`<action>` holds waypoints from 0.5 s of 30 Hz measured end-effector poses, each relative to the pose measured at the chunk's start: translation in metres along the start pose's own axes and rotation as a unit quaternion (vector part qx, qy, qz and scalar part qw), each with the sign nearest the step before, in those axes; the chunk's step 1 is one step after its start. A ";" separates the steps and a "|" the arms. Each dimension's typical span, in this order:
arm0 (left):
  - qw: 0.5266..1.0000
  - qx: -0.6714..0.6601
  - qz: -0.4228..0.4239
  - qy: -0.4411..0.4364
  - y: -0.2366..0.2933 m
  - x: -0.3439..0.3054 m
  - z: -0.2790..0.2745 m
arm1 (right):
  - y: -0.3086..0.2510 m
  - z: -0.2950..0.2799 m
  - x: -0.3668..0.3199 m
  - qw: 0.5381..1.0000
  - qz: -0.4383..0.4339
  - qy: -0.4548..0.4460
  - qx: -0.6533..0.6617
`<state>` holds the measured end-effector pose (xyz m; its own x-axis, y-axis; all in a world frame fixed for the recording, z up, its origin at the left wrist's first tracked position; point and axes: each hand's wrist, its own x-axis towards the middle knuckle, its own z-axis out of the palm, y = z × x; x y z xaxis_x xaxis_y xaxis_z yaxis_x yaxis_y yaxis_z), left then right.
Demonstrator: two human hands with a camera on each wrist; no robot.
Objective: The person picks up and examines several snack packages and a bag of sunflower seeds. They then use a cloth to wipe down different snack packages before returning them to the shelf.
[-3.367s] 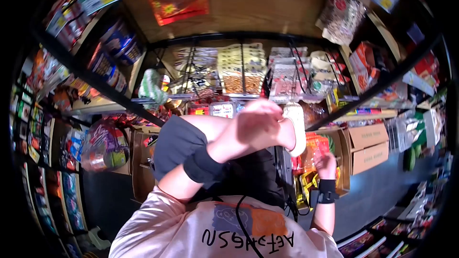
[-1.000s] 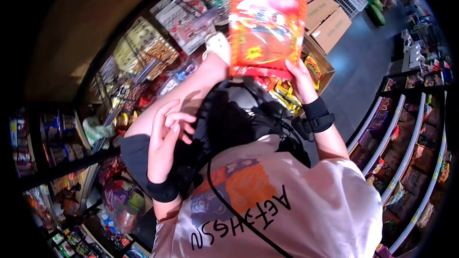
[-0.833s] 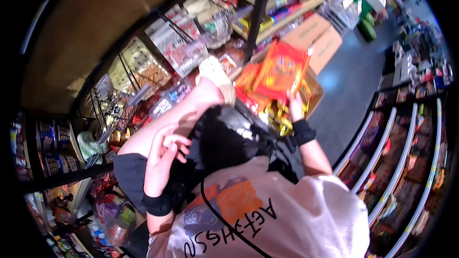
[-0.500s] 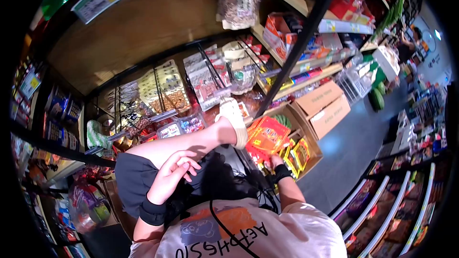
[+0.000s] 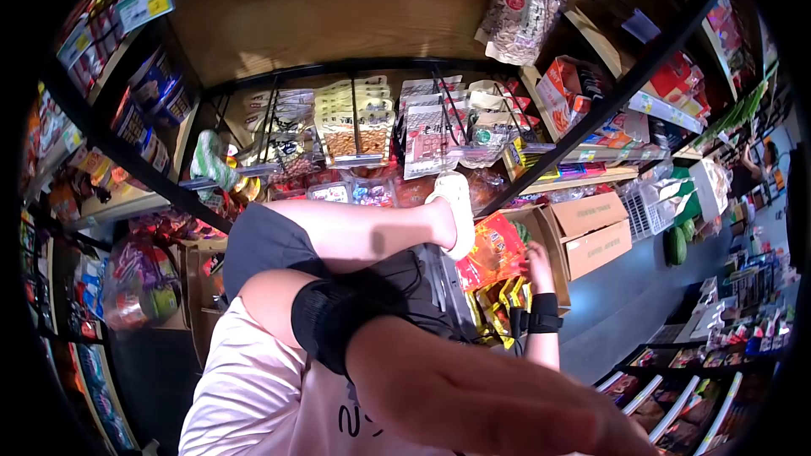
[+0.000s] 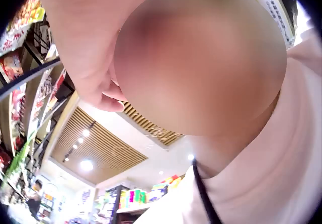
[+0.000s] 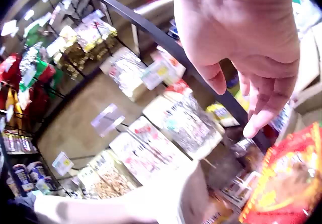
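My right hand [image 5: 536, 266] hovers at the right side of an open cardboard box [image 5: 557, 253], by a red and orange snack packet [image 5: 492, 251] lying in it. In the right wrist view the fingers of that hand [image 7: 241, 48] hang loosely bent with nothing between them, above and left of the packet's printed face [image 7: 289, 184]. Yellow packets [image 5: 500, 304] fill the near part of the box. My left hand [image 5: 541, 397] is raised close to the head camera, dark and large. In the left wrist view it [image 6: 93, 43] is beside the blurred face, most fingers hidden, holding nothing visible.
A leg with a white shoe [image 5: 459, 213] stretches left of the box. Beyond it stand shelves with hanging nut bags [image 5: 355, 131] and a black metal post [image 5: 608, 93]. Cardboard flaps [image 5: 596, 241] spread at the right. A bagged bundle [image 5: 142, 283] sits at the left.
My right hand has lowered the red packet from in front of me into the box and let it go. My left hand has risen from over my lap to the face. The head view has turned.
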<state>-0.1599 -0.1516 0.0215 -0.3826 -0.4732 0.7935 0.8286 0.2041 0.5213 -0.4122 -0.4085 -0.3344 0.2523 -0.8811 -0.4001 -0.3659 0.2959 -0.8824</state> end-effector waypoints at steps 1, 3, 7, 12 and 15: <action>0.999 -0.039 0.036 -0.008 -0.009 0.002 0.010 | -0.037 -0.003 -0.008 0.999 -0.025 -0.020 0.027; 0.986 -0.122 0.110 -0.022 -0.026 0.003 0.027 | -0.116 0.000 -0.044 0.994 -0.092 -0.053 0.036; 0.982 -0.153 0.092 -0.057 -0.002 -0.004 0.021 | -0.234 0.016 -0.095 0.971 -0.219 -0.097 0.000; 0.985 -0.096 0.145 -0.016 -0.003 -0.028 0.018 | -0.314 0.052 -0.073 0.947 -0.183 -0.230 0.127; 0.995 0.049 0.078 -0.034 0.012 -0.054 -0.011 | -0.328 0.058 0.019 0.848 -0.042 -0.365 0.383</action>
<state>-0.1246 -0.1336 -0.0183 -0.2814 -0.3701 0.8854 0.8382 0.3543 0.4145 -0.2356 -0.5014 -0.0666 0.8373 -0.5317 -0.1274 0.3001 0.6417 -0.7058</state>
